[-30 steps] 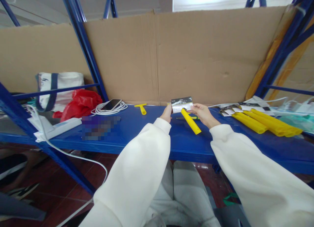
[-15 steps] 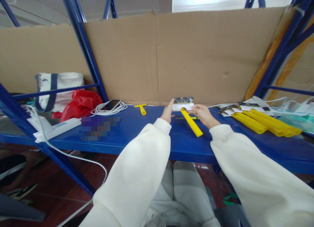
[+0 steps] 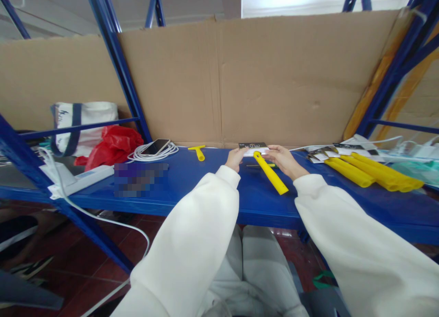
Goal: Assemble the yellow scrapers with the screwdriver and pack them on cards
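Observation:
A small black-and-white card (image 3: 253,146) is held between my two hands above the blue shelf. My left hand (image 3: 235,158) grips its left edge, and my right hand (image 3: 281,159) pinches the right edge. Hanging from the card's lower part is a yellow tube-like handle (image 3: 272,174), which slants down toward me and to the right. Behind that handle a thin dark and yellow item (image 3: 262,165) lies on the shelf, partly covered. Farther left lies a yellow T-shaped tool (image 3: 198,153), apart from both hands.
To the right lie several yellow handles (image 3: 373,170) with cards attached. On the left are a phone (image 3: 157,146), coiled white cable (image 3: 137,155), a red plastic bag (image 3: 113,143), a canvas bag (image 3: 99,115) and a white power strip (image 3: 85,176). Cardboard (image 3: 274,79) walls the back.
The card has tipped back, so its face looks flatter. The yellow handle's lower end has swung slightly right and down. Both hands keep hold of the card.

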The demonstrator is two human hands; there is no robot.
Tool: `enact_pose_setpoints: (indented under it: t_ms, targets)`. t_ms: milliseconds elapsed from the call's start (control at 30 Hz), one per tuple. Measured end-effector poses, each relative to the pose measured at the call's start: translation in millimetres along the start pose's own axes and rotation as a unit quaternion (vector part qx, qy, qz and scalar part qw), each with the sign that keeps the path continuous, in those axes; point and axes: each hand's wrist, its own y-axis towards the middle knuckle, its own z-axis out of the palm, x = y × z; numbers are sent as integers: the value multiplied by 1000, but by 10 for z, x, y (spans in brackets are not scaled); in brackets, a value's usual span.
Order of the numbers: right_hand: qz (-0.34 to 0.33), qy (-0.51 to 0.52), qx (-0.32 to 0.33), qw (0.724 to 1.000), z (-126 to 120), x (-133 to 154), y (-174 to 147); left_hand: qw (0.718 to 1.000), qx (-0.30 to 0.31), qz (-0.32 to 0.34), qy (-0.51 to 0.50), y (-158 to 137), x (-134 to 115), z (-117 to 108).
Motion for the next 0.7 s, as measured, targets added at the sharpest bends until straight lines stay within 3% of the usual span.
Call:
enact_pose_setpoints:
  t_ms: [333, 500, 700]
  targets:
    - [-33, -18, -33, 999, -4, -20, 20, 996, 53, -68, -38, -19, 5, -6]
    - [-60, -80, -24, 995, -23, -45, 50, 993, 35, -64, -88, -74, -35, 24]
    - [-214, -291, -36, 932, -102, -118, 138, 995, -16, -48, -88, -127, -80, 52]
